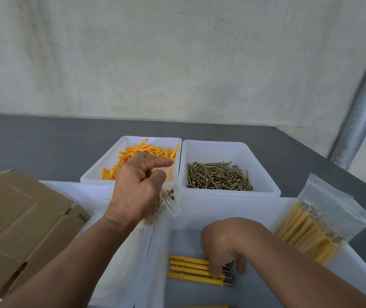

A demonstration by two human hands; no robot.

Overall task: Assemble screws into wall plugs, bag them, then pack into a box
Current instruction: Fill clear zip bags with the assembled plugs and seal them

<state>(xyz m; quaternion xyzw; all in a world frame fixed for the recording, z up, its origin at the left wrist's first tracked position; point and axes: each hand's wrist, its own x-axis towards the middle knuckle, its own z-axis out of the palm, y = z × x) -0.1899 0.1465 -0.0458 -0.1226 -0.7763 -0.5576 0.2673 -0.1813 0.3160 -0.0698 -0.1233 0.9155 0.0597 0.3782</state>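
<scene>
Grey table (44, 147), right hand (224, 243) gripping assembled plugs (191, 266), left hand (137, 185) holding bag (173, 196)

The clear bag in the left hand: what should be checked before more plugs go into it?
1. Left hand grips the bag, held up: ok.
2. Bag mouth open: cannot tell, the hand hides it.
3. Right hand on the plugs in the near tray: ok, fingers curl over them; firm grip, cannot tell.
4. Screws seated in those plugs: ok, heads show at the ends.
5. Cardboard box ready: not ok, it lies folded flat.
</scene>
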